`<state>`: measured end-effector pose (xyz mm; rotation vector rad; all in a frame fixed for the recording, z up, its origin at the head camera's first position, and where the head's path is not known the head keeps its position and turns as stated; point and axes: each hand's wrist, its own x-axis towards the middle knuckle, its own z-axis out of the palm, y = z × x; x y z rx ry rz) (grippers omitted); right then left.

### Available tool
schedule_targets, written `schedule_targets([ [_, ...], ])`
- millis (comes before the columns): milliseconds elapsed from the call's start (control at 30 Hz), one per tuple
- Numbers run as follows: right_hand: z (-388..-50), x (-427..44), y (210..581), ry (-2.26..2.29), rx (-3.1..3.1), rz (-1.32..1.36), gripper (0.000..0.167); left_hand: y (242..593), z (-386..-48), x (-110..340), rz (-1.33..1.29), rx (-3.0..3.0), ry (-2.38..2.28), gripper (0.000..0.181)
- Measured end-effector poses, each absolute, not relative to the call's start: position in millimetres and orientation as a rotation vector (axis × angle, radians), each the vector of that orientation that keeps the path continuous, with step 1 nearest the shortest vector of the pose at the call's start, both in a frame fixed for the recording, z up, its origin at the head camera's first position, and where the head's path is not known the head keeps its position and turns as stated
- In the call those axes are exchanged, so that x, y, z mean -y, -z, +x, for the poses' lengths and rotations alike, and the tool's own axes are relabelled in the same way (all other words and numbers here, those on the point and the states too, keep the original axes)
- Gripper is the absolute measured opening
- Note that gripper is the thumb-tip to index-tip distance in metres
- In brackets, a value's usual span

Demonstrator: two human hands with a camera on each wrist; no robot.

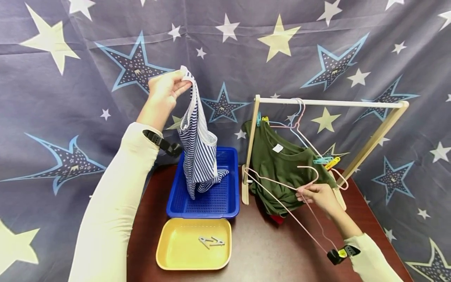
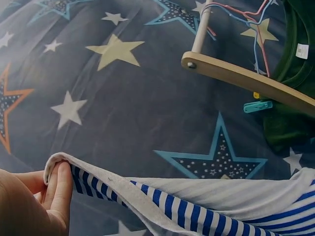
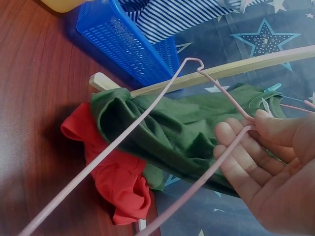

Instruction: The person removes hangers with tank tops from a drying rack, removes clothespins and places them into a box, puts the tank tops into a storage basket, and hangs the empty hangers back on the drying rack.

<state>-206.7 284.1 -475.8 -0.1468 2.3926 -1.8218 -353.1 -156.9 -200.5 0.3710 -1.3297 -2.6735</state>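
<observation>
My left hand [image 1: 165,88] pinches the strap of a blue-and-white striped tank top [image 1: 201,150], which hangs down with its lower end in the blue basket [image 1: 232,196]. In the left wrist view the white-edged strap lies between thumb and fingers. With thumb and fingertips, my right hand [image 1: 318,197] holds a pink wire hanger [image 1: 278,197] near the base of its hook. The hanger carries nothing and slants in front of a dark green shirt [image 1: 292,164]. That shirt hangs from the wooden rack [image 1: 331,102].
A yellow tray [image 1: 176,250] with grey clothespins [image 1: 211,241] stands before the basket. Teal [image 1: 322,160] and yellow clothespins [image 1: 332,163] grip the green shirt's hanger. Red cloth [image 3: 120,182] shows behind the green shirt. A star-patterned curtain [image 1: 225,47] backs the brown table [image 1: 260,250].
</observation>
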Motion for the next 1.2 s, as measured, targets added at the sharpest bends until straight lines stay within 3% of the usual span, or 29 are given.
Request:
schedule_targets([
  [300,-204.4,-284.5,477.3,1.845,-2.388,-0.159,0.032,226.3,-363.2,147.5,0.445,1.392,2.634,0.037],
  [533,-204.5,-285.0,477.7,1.852,-2.361,-0.158,0.033,257.2,-370.9,140.0,0.442,1.394,2.652,0.018],
  [767,-203.2,-286.4,479.1,1.868,-2.334,-0.156,0.033,289.7,-374.3,135.4,0.502,1.446,2.639,0.04],
  [933,-202.7,-287.6,479.5,1.865,-2.34,-0.16,0.033,314.1,-379.3,137.6,0.559,1.451,2.622,0.043],
  [1100,-203.8,-289.6,478.7,1.875,-2.347,-0.157,0.033,336.1,-384.5,143.5,0.615,1.43,2.538,0.04],
  [1200,-204.0,-290.7,477.6,1.88,-2.346,-0.151,0.033,347.9,-386.4,149.0,0.676,1.385,2.51,0.026],
])
